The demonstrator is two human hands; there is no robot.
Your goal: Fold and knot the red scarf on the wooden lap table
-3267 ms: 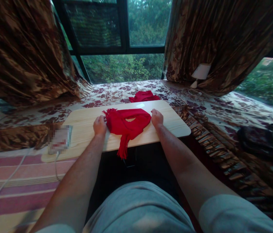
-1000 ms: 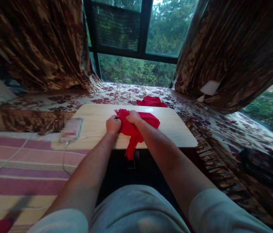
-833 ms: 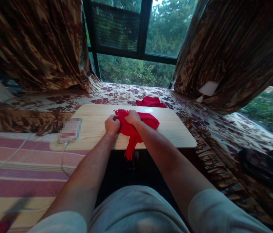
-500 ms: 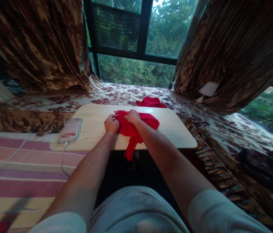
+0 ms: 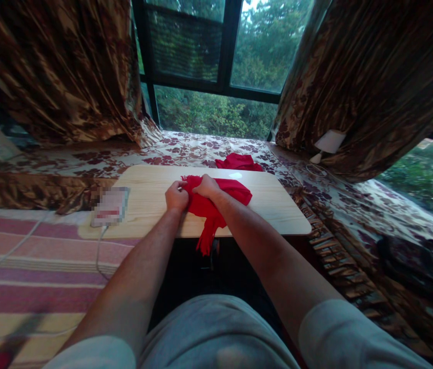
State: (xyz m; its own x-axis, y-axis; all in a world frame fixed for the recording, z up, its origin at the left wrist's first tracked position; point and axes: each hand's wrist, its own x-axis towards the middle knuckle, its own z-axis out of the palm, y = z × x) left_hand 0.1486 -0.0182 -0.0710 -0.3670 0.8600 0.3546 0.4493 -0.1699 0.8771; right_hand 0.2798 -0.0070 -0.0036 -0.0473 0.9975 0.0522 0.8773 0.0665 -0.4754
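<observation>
A red scarf with fringed ends lies bunched on the light wood-grain table. One fringed end hangs over the table's near edge, the other points toward the far side. My left hand is closed at the scarf's left edge, near the far fringe; a small pale spot shows by its thumb, too small to make out. Over the top of the scarf, my right hand pinches the cloth, its fingertips close to my left hand. The fingers' undersides are hidden.
Another red cloth lies beyond the table on the floral window seat. A blurred-out device with a white cable sits at the table's left end. A small white lamp stands at right, a dark bag nearer.
My right hand has shifted slightly left along the scarf, closer to my left hand. The left hand and the scarf have barely moved.
</observation>
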